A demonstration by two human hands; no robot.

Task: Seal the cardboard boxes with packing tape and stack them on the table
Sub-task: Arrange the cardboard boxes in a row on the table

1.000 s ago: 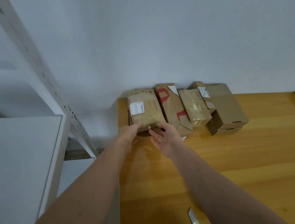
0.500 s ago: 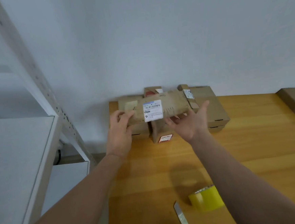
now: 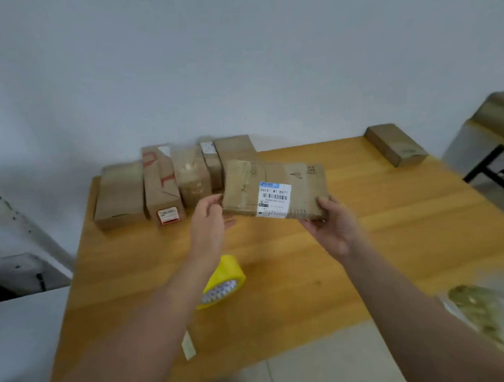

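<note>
Low in the middle of the frame, yellow tape roll (image 3: 221,279) on table (image 3: 370,257). Just above, held over the table: labelled box (image 3: 275,193), gripped at right end by right hand (image 3: 335,229), touched at left end by left hand (image 3: 209,224), grip unclear. Set down flat by tape, seam up. Long side left to right, label up

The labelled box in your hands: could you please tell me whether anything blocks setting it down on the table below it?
Nothing visible does. The labelled box, held by the left hand and right hand, hangs over bare table; the yellow tape roll lies nearer, to the left; the row of boxes sits behind.
</note>
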